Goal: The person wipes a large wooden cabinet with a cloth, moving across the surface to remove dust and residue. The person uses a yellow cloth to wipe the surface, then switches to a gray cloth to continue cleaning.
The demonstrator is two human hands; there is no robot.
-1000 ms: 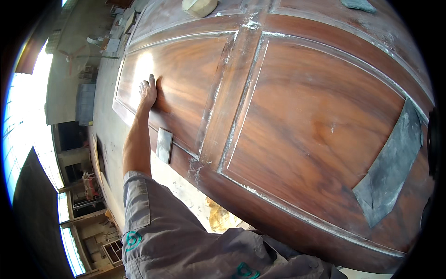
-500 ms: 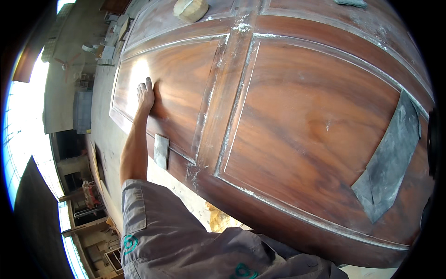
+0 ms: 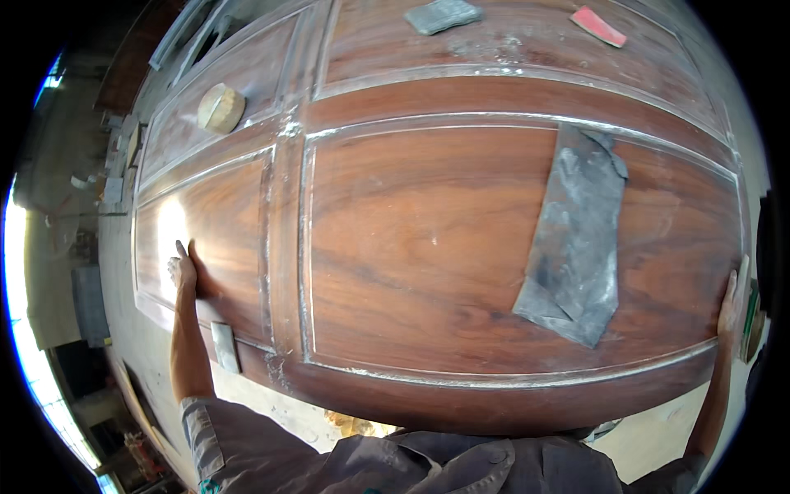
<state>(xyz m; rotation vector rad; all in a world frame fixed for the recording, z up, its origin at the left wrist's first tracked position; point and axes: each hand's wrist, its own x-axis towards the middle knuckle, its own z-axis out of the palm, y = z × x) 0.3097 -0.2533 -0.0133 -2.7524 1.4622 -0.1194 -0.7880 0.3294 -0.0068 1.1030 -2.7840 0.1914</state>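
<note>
A large brown wooden door [image 3: 411, 206] with framed panels lies before me, white dust along its mouldings. My left hand [image 3: 183, 267] rests on the near left panel beside a bright glare, thumb and fingers apart, holding nothing. Far to the right, my right hand [image 3: 728, 306] lies along the door's right end with its fingers stretched out. Between the hands, nearer the right one, a creased grey sheet [image 3: 576, 239], like worn sandpaper, lies on the wide panel. A small grey flat block [image 3: 224, 346] sits at the door's near edge, close to my left forearm.
On the far panels are a pale round block or roll [image 3: 222, 109], a folded grey piece [image 3: 443, 15] and a pinkish-red strip [image 3: 599, 26]. Yellowish material [image 3: 358, 425] shows below the near edge. Metal frames [image 3: 193, 37] stand beyond the far left.
My view has turned so that more of the door's right and far sides shows. My right hand has come into view at the right end. My left hand stays on the left panel.
</note>
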